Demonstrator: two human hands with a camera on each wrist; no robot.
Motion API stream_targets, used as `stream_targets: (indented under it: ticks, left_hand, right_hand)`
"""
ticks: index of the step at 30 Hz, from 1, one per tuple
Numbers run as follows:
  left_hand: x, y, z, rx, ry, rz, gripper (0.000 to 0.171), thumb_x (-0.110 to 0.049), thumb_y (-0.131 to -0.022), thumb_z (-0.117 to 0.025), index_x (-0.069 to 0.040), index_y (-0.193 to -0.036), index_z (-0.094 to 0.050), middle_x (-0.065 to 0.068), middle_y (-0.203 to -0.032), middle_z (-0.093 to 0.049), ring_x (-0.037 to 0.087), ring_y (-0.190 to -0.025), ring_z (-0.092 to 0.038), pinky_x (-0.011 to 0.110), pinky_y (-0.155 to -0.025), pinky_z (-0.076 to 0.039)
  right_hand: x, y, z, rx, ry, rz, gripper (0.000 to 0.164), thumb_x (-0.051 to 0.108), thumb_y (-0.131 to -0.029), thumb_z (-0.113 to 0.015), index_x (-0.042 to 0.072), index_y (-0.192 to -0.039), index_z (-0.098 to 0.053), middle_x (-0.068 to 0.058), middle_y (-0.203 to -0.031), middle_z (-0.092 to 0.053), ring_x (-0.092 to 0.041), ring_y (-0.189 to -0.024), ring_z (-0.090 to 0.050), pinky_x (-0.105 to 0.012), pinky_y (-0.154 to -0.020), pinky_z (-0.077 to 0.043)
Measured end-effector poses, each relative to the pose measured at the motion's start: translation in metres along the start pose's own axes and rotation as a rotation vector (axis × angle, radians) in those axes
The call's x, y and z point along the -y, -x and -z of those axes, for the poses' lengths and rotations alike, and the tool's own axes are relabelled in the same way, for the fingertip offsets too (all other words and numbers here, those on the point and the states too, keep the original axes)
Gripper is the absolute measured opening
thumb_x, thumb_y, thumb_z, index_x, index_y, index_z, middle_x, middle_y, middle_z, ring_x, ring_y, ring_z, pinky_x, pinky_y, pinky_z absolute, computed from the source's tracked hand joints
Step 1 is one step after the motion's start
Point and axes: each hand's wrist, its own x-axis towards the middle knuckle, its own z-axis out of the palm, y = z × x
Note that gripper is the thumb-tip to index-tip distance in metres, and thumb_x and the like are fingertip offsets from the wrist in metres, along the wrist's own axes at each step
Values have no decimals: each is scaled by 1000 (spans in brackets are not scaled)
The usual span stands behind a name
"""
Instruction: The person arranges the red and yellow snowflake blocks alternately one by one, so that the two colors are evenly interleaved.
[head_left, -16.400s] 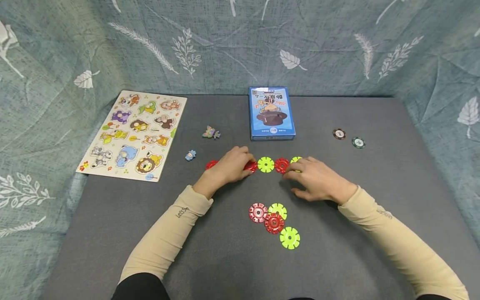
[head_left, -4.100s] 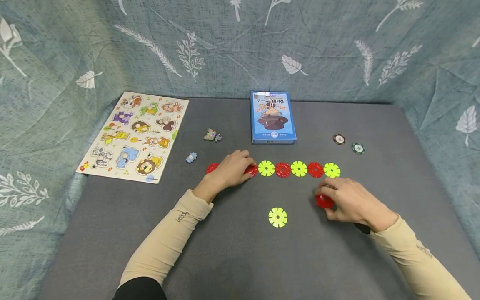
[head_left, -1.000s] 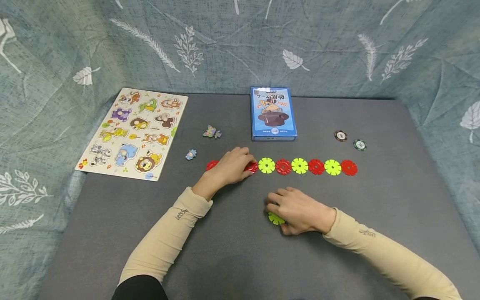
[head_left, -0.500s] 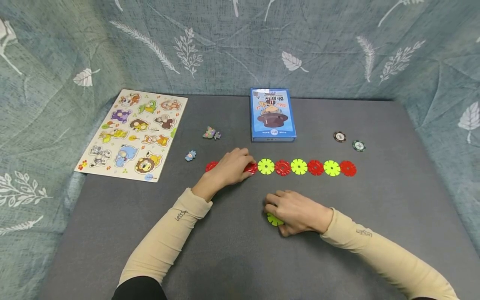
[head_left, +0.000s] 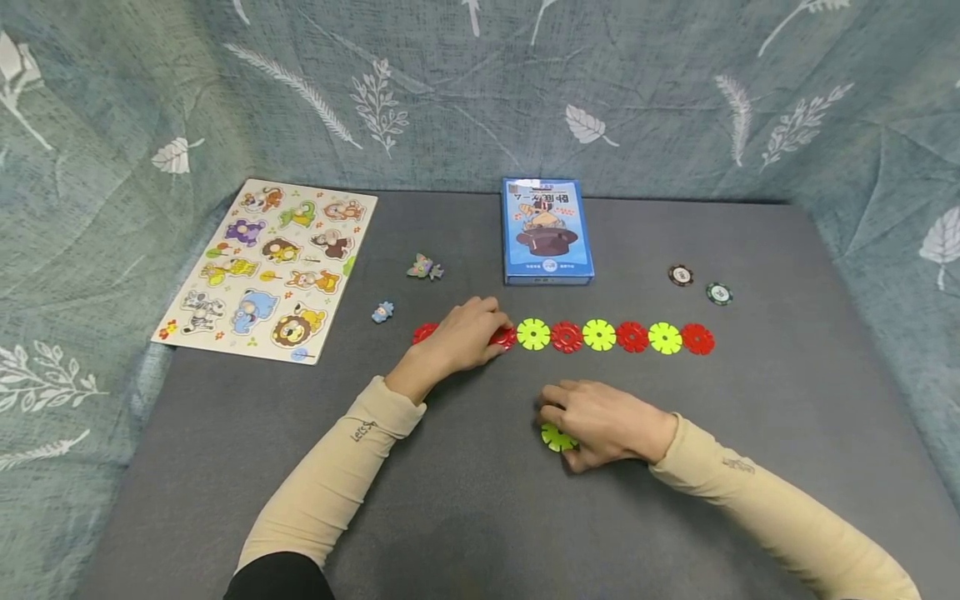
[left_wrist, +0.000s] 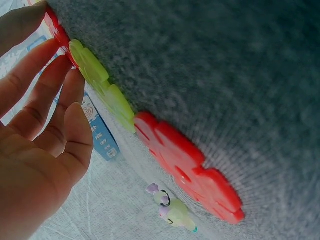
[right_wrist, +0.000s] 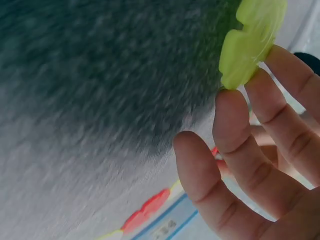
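A straight row of notched plastic discs, red and yellow-green by turns, runs across the table. My left hand [head_left: 459, 335] lies over the row's left part, its thumb and fingers pinching a red disc [head_left: 505, 338] by the edges. Past its wrist shows the end red disc [head_left: 423, 332]; between them a green disc [left_wrist: 102, 85] appears only in the left wrist view. To the right the row continues up to the last red disc [head_left: 698, 339]. Closer to the body, my right hand [head_left: 606, 421] pinches a separate green disc [head_left: 557, 438] between thumb and fingers, low at the table.
A blue game box [head_left: 547, 233] lies behind the row. Back left is an animal puzzle board [head_left: 330, 292], with a butterfly-like figure [head_left: 424, 267] and a small blue figure [head_left: 382, 312] beside it. Two poker chips, one black [head_left: 681, 275] and one green [head_left: 719, 293], lie right.
Over the longer span, the loose discs near the body moved one by one into the row, which grew rightward. The right hand came back left to the last separate green disc; the left hand stayed.
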Motion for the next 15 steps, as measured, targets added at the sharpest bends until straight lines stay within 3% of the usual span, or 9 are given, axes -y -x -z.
stream_targets:
  ticks: [15]
  left_hand:
    - [-1, 0, 0, -3, 13, -1, 32, -24, -90, -69, -11, -119, -68, 8, -108, -61, 25, -99, -55, 41, -83, -48]
  right_hand:
    - [-21, 57, 11, -90, -18, -218, 35, 17, -63, -76, 11, -96, -67, 1, -93, -60, -9, -77, -56, -28, -69, -51]
